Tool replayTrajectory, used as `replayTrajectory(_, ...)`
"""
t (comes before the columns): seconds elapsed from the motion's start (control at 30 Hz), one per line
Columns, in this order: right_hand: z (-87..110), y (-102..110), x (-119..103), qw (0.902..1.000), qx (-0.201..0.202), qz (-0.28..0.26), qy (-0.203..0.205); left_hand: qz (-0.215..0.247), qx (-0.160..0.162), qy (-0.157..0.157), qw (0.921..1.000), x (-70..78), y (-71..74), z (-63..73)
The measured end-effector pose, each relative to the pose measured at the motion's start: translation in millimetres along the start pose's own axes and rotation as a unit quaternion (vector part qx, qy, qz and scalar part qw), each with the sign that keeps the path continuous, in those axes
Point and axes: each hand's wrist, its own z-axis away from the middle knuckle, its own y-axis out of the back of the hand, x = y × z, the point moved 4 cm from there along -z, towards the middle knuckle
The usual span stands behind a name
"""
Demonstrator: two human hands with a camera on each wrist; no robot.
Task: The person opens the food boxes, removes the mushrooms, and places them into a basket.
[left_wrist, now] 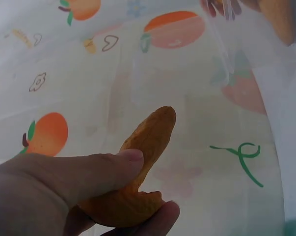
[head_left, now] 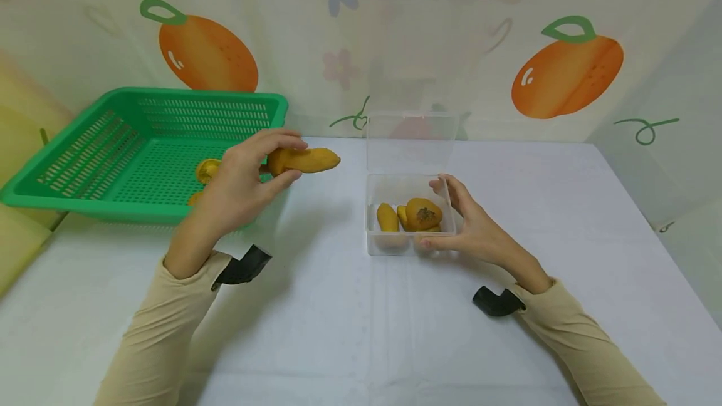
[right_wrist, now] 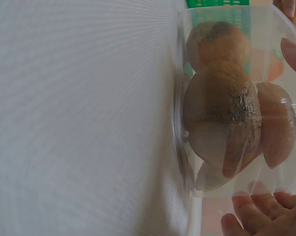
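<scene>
My left hand (head_left: 242, 171) pinches a yellow-brown mushroom-shaped piece (head_left: 310, 160) above the table, between the green basket and a clear plastic box. In the left wrist view, the piece (left_wrist: 150, 137) has a tapering stalk pointing up and a curved, wider base against the fingers. My right hand (head_left: 476, 227) grips the right side of the clear box (head_left: 368, 243), thumb at its front and fingers at its back. Several similar yellow-brown pieces (head_left: 424, 213) lie inside, one with a dark rough patch. Through the box wall in the right wrist view, rounded pieces (right_wrist: 221, 113) sit close together.
The box's clear lid (head_left: 412, 143) stands raised at its back. A green slotted basket (head_left: 141, 205) at the left holds a few yellow pieces (head_left: 207, 170), partly hidden by my left hand. Behind the white-covered table (head_left: 321, 324) hangs a fruit-patterned cloth (head_left: 271, 36).
</scene>
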Motion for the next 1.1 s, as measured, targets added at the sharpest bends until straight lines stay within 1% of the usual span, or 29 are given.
replayTrajectory(0.3,0.8,-0.3,-0.1,1.0,-0.001,0.0,-0.005,-0.001,0.038,0.024,0.999,-21.2,25.0,4.7)
replayTrajectory(0.73,1.0,-0.2,0.7,1.0,0.0,0.0,-0.001,-0.046,0.062,0.063,0.995,-50.0,42.9,9.8)
replayTrajectory(0.87,0.6,0.1,0.1,1.0,0.004,-0.002,0.003,-0.054,0.056,0.09,0.9929,-59.2,45.8,10.9)
replayTrajectory(1.0,0.2,-0.1,0.8,1.0,0.001,-0.005,0.002,-0.052,0.041,0.134,0.9888,-69.0,44.7,11.4)
replayTrajectory(1.1,0.6,-0.3,1.0,1.0,-0.002,-0.005,0.0,-0.054,0.034,0.161,0.9848,-76.2,43.1,12.1)
